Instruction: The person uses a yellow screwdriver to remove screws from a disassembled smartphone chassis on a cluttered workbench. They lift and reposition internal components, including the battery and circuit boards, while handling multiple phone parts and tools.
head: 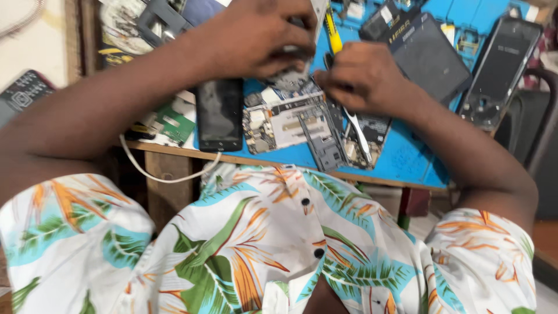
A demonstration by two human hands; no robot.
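Opened phone (296, 119), circuit boards exposed, laid at worktop (407, 160) near edge. Left hand (261, 38) closed over small part above it. Right hand (363, 75) gripping tweezers (357, 131). Black phone (219, 114) beside; dark tablet (430, 55) and phone frame (500, 70) toward far right corner.

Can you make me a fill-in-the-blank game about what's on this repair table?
1. The work mat under the phone parts is coloured ____.
2. The right hand holds metal ____, pointing down over an opened phone.
3. The phone with the dark screen lies to the ____ of the opened phone.
4. The white cable hangs over the table's front ____.

Missing words: blue; tweezers; left; edge
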